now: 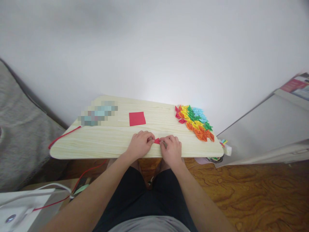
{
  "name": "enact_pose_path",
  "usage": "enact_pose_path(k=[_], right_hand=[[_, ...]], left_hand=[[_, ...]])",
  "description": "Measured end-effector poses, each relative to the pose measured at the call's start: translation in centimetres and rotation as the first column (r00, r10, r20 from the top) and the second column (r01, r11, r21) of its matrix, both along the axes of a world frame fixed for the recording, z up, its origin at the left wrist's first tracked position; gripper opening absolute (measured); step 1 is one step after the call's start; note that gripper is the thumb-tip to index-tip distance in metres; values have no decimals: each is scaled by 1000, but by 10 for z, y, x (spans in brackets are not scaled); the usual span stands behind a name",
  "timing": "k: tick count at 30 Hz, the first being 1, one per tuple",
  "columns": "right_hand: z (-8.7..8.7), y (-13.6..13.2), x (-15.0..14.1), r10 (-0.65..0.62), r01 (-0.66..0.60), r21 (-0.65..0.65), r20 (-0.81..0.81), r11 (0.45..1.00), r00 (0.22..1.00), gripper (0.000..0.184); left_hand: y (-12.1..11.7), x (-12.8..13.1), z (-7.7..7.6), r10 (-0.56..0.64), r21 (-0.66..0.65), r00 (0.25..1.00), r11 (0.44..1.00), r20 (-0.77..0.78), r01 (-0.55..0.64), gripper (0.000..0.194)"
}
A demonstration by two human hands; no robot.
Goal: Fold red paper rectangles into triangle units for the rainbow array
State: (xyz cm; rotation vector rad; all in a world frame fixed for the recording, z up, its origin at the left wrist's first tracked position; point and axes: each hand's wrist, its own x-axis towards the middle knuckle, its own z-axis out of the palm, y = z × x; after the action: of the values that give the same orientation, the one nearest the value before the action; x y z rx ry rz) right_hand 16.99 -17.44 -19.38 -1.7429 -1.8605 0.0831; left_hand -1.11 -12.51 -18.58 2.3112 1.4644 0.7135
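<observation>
Both my hands rest near the front edge of a light wooden table (101, 141). My left hand (140, 144) and my right hand (171, 149) pinch a small folded piece of red paper (157, 140) between their fingertips, fingers curled and pressed on it. A flat red paper square (137, 118) lies on the table just beyond my hands. At the table's right end sits a pile of folded paper pieces (194, 121) in red, yellow, orange, green and light blue.
A blurred-out object (98, 113) lies at the table's back left, with a red cord (63, 136) trailing off the left edge. A grey cushion (21, 129) stands on the left, a white cabinet (265, 129) on the right, wooden floor (253, 193) below.
</observation>
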Motion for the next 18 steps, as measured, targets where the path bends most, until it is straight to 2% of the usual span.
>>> enact_pose_path(k=[11,16,18], right_hand=[[0,2,7,39,-40,-24,-37,999,999,19],[-1,0,6,11,-10,6,-37,1000,999,22],[-1,-3,3,-2,3,24,-37,1000,999,21]], left_hand=[[0,3,1,23,11,999,1000,-24,-22,10],[-2,1,2,-11,15,1000,1000,-27,11,29],[-4,1,4,-29,13,999,999,-30,30,30]])
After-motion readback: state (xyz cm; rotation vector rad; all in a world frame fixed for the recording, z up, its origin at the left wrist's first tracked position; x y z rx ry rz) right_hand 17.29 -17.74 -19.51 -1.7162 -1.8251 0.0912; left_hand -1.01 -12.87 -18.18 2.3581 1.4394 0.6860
